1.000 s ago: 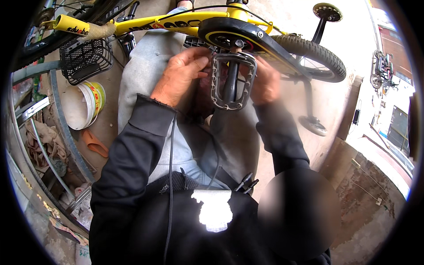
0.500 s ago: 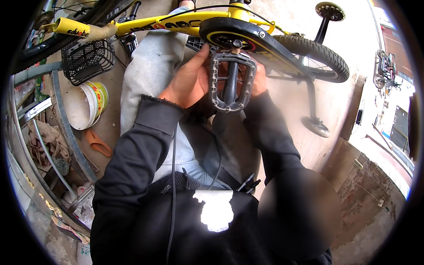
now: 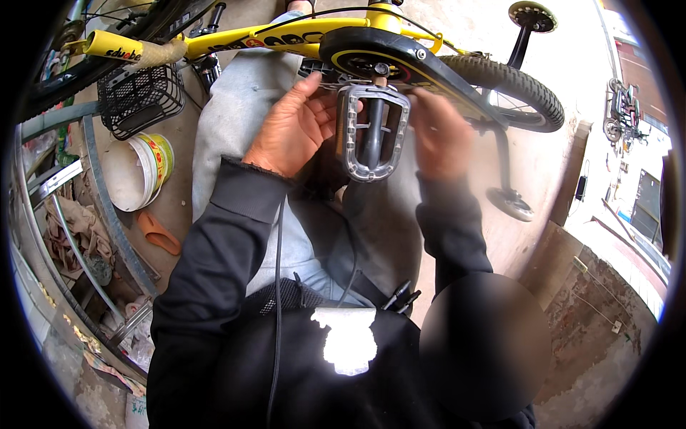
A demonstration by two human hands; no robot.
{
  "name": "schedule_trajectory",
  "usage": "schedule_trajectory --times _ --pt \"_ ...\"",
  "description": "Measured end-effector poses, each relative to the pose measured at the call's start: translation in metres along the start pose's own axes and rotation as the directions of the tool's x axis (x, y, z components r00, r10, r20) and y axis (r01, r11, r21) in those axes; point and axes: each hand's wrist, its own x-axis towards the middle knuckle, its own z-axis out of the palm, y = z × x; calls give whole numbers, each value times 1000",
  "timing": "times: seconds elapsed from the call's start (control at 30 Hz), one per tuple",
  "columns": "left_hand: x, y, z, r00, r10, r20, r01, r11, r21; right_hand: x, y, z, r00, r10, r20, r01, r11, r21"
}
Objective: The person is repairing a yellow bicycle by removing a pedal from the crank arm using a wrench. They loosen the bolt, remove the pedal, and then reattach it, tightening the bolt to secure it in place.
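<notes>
A small yellow bicycle [image 3: 300, 36] with a black chain guard [image 3: 389, 50] stands across the top of my view. Its black and clear-edged pedal [image 3: 375, 136] points toward me, joined to the crank by a short bolt-like spindle end. My left hand [image 3: 289, 129] is at the pedal's left side, thumb up and fingers apart, partly hidden behind the pedal. Whether its fingertips touch the pedal I cannot tell. To the pedal's right, my right hand [image 3: 443, 136] is smeared by motion and apart from it; its fingers cannot be made out.
The bicycle's rear tyre [image 3: 504, 89] and training wheels [image 3: 511, 204] are to the right. A black basket [image 3: 141, 100], a white bucket [image 3: 132, 175] and an orange slipper [image 3: 158, 232] lie to the left, beside a metal rack [image 3: 114, 200]. A black cable [image 3: 277, 307] hangs down my front.
My right hand has moved right, away from the pedal, and blurs. My left hand has shifted slightly left and its fingers have loosened. The bicycle has barely moved.
</notes>
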Motion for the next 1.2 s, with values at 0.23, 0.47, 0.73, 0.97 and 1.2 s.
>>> schedule_trajectory --times 0.23,0.47,0.73,0.97,1.2 --pt "-7 10 0 998 33 -49 -30 998 47 12 8 -39 918 -177 -354 40 931 -362" --pt "-12 24 7 976 163 -142 -161 987 20 24 23 -37 932 -313 -184 157 804 -573" --pt "-22 45 16 924 343 -167 -308 929 204 16 28 -25 948 -228 -221 102 878 -469" --pt "-31 52 36 823 543 -166 -412 773 483 12 32 -20 938 -231 -260 100 895 -435" --pt "-29 55 55 742 661 -114 -443 611 656 13 33 -21 935 -234 -265 99 893 -439"
